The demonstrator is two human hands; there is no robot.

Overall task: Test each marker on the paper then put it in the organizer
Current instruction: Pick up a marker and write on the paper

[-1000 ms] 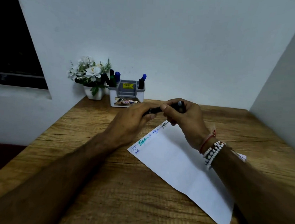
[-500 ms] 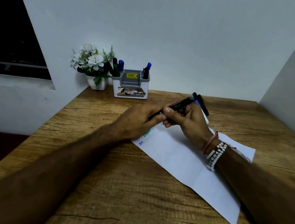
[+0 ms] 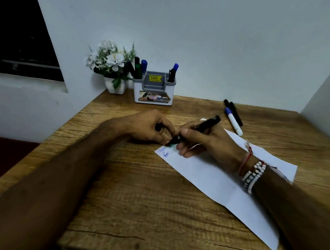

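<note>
The left hand (image 3: pixel 150 128) rests at the corner of the paper (image 3: pixel 224 182), fingers curled round a small dark thing, the cap (image 3: pixel 158 127) I'd say. It would do well to pin that corner, since the sheet lies loose on the bench (image 3: pixel 119 198) and could skid under a stroke. Beyond it, at the back, stands the organizer (image 3: pixel 153 88), well apart. The right hand (image 3: pixel 207 141) has its fingers closed on the marker (image 3: pixel 204 125) in a writing grip, tip touching the sheet. A short, light stroke beside the scribbles there should be enough to judge the ink. The marker is slim and black-bodied, tilted up to the right, with a green smear at its tip.
</note>
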